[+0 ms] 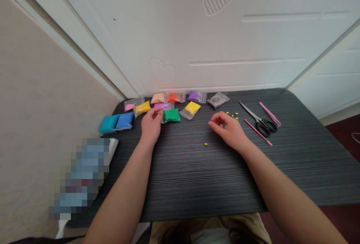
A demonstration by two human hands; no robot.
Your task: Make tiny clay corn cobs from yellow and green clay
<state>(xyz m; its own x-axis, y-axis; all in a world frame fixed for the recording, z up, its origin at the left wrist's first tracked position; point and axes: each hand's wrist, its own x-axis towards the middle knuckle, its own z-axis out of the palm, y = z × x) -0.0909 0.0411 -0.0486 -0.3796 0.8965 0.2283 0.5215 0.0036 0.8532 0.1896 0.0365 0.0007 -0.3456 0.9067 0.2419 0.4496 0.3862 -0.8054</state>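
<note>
My left hand point(151, 125) is at the left end of a small clear bag of green modelling clay point(172, 115), its fingers closed on the bag's edge. To the right, my right hand point(228, 128) hovers low over the dark table point(180, 184). Its thumb and fingers are curled together, and what lies between them is too small to make out. Between the hands lie a tiny green piece point(204, 133) and a small yellow-and-green piece point(206, 144). Several more little yellow-and-green pieces point(232, 115) sit just beyond my right hand.
Bags of yellow point(192, 108), purple point(195, 96), orange point(174, 98) and grey clay point(217, 100) line the back. Blue point(125, 120) and teal bags point(109, 124) lie left, near a blurred package point(87, 176). Scissors point(260, 121), a pink stick point(258, 132) and pink tweezers point(270, 113) are right.
</note>
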